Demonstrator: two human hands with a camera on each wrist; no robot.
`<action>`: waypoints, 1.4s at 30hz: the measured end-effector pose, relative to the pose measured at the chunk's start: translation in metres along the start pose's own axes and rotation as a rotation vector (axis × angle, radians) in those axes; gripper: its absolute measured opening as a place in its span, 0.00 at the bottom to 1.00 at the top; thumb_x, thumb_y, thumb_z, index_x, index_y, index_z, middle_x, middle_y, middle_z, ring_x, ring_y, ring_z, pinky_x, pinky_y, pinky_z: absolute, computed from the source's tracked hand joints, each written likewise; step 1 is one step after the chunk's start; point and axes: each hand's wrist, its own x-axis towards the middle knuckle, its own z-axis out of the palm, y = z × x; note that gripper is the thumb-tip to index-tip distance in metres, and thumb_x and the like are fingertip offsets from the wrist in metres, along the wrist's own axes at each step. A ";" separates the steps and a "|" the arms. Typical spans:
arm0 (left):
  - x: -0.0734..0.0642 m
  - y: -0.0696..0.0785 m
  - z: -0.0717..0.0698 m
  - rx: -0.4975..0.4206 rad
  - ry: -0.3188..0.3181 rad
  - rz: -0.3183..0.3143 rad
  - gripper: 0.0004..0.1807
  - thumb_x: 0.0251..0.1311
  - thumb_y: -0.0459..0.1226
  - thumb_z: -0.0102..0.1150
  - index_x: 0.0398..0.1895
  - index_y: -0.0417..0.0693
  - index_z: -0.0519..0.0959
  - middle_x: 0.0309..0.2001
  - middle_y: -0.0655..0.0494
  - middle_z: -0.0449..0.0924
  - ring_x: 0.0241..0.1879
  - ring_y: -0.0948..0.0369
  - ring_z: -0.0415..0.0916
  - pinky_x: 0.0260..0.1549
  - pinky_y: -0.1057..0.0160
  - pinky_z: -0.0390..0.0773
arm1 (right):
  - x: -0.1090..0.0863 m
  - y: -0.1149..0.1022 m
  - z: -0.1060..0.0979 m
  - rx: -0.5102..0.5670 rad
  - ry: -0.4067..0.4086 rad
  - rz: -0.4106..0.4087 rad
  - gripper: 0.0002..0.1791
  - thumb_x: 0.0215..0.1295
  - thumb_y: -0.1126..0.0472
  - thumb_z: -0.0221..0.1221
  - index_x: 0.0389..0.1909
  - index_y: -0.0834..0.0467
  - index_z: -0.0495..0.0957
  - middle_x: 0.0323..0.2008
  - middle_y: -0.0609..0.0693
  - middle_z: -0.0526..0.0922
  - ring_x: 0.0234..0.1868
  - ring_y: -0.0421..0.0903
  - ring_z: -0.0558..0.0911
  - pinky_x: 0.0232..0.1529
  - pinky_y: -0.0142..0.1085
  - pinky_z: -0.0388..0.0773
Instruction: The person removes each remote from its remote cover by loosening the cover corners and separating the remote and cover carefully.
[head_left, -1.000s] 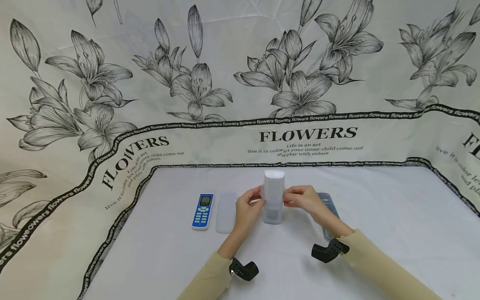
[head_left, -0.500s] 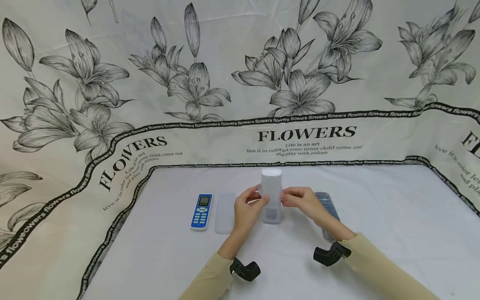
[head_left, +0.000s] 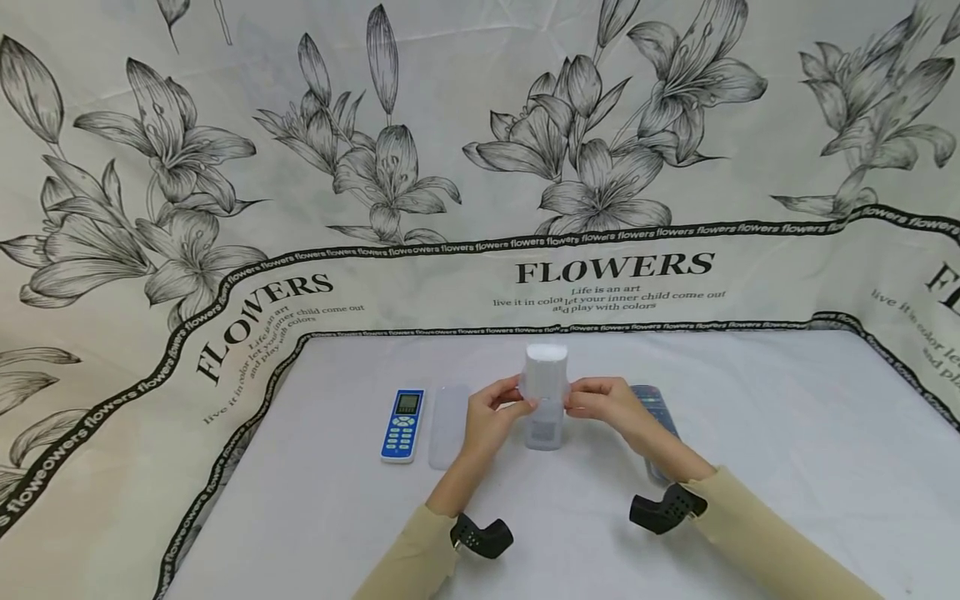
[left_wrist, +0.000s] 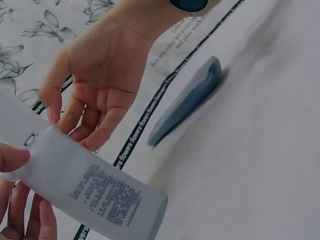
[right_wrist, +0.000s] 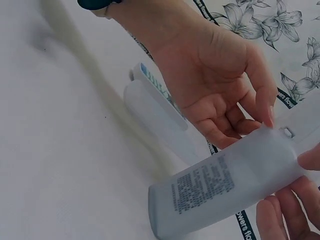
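Observation:
Held upright at mid-table is a white remote control [head_left: 546, 371], its lower part inside a translucent sleeve [head_left: 544, 425]. Printed text and a small slot on it face the wrist cameras. My left hand [head_left: 487, 418] pinches its left side, thumb near the sleeve's upper edge. From the other side my right hand [head_left: 613, 408] pinches the right edge at about the same height. The right wrist view shows my left hand [right_wrist: 210, 85] with fingers curled at the edge; in the left wrist view my right hand [left_wrist: 107, 75] does likewise. Some fingertips are hidden behind the sleeve.
A blue remote control [head_left: 402, 425] lies at the left. Beside it lies a flat translucent sleeve [head_left: 444, 429], partly behind my left hand. A dark remote control [head_left: 654, 404] lies partly hidden under my right forearm. A flower-printed cloth [head_left: 420, 292] rises behind the white table.
The white remote's top has sunk slightly, and the sleeve's upper edge shows more clearly below it. Both hands have shifted a little and keep their pinch.

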 end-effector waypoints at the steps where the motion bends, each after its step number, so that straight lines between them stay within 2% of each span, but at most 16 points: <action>1: -0.001 0.002 0.000 0.004 0.003 -0.005 0.20 0.46 0.25 0.64 0.47 0.31 0.80 0.36 0.40 0.83 0.35 0.68 0.74 0.37 0.72 0.73 | 0.000 -0.001 0.000 0.000 0.000 0.013 0.19 0.65 0.61 0.55 0.47 0.74 0.77 0.53 0.61 0.80 0.48 0.42 0.82 0.52 0.39 0.80; 4: -0.001 0.005 0.003 0.011 0.034 -0.021 0.20 0.43 0.23 0.61 0.45 0.30 0.81 0.32 0.45 0.82 0.32 0.68 0.72 0.33 0.72 0.71 | 0.000 -0.004 0.000 -0.017 0.011 0.046 0.18 0.63 0.62 0.56 0.46 0.74 0.78 0.52 0.62 0.80 0.45 0.42 0.83 0.51 0.39 0.81; 9: 0.003 -0.002 0.010 0.028 0.110 -0.016 0.18 0.39 0.23 0.61 0.40 0.34 0.84 0.27 0.55 0.78 0.29 0.67 0.69 0.26 0.73 0.68 | 0.003 -0.007 -0.002 -0.037 0.025 0.076 0.17 0.60 0.62 0.56 0.44 0.72 0.79 0.46 0.58 0.84 0.40 0.39 0.83 0.50 0.39 0.81; 13: 0.005 -0.005 0.013 0.044 0.145 0.006 0.18 0.37 0.23 0.60 0.37 0.36 0.84 0.26 0.53 0.77 0.28 0.67 0.69 0.25 0.72 0.68 | 0.007 -0.006 -0.002 -0.037 0.026 0.094 0.14 0.59 0.63 0.56 0.41 0.70 0.81 0.38 0.52 0.85 0.38 0.38 0.82 0.49 0.39 0.82; 19: 0.006 -0.007 0.016 0.074 0.184 0.047 0.17 0.35 0.24 0.57 0.34 0.35 0.84 0.23 0.52 0.77 0.24 0.67 0.69 0.23 0.73 0.68 | 0.009 -0.006 0.001 -0.039 0.044 0.113 0.13 0.57 0.63 0.58 0.38 0.68 0.82 0.37 0.51 0.85 0.37 0.38 0.82 0.47 0.38 0.82; 24: 0.005 -0.008 0.016 0.083 0.186 0.058 0.17 0.37 0.24 0.56 0.35 0.34 0.84 0.23 0.50 0.77 0.23 0.68 0.69 0.22 0.74 0.69 | 0.009 -0.008 0.004 -0.027 0.068 0.123 0.10 0.58 0.64 0.58 0.34 0.68 0.82 0.35 0.48 0.84 0.34 0.37 0.81 0.45 0.37 0.83; 30: 0.003 -0.014 0.017 0.064 0.176 0.063 0.16 0.39 0.24 0.56 0.35 0.34 0.84 0.24 0.47 0.78 0.22 0.68 0.69 0.22 0.74 0.69 | 0.006 -0.005 0.004 0.039 0.074 0.159 0.07 0.59 0.65 0.57 0.30 0.64 0.82 0.33 0.47 0.84 0.32 0.36 0.81 0.41 0.31 0.82; 35: 0.001 -0.018 0.022 0.054 0.185 0.075 0.15 0.39 0.24 0.58 0.35 0.34 0.84 0.23 0.49 0.78 0.21 0.69 0.70 0.21 0.75 0.70 | 0.005 0.000 0.000 0.100 0.047 0.178 0.07 0.60 0.65 0.57 0.32 0.64 0.83 0.31 0.44 0.83 0.31 0.35 0.82 0.40 0.29 0.82; 39: 0.001 -0.015 0.019 0.060 0.192 0.097 0.15 0.39 0.23 0.58 0.35 0.33 0.84 0.23 0.49 0.78 0.22 0.69 0.70 0.21 0.75 0.71 | 0.008 0.000 -0.001 0.157 -0.001 0.194 0.06 0.61 0.65 0.57 0.31 0.60 0.83 0.29 0.42 0.82 0.30 0.34 0.82 0.40 0.28 0.82; 42: 0.001 -0.014 0.017 0.063 0.184 0.090 0.16 0.40 0.22 0.57 0.37 0.32 0.83 0.24 0.48 0.79 0.22 0.70 0.70 0.22 0.76 0.70 | 0.010 -0.001 0.001 0.174 -0.012 0.203 0.06 0.61 0.65 0.57 0.29 0.58 0.83 0.29 0.42 0.82 0.30 0.34 0.82 0.39 0.27 0.81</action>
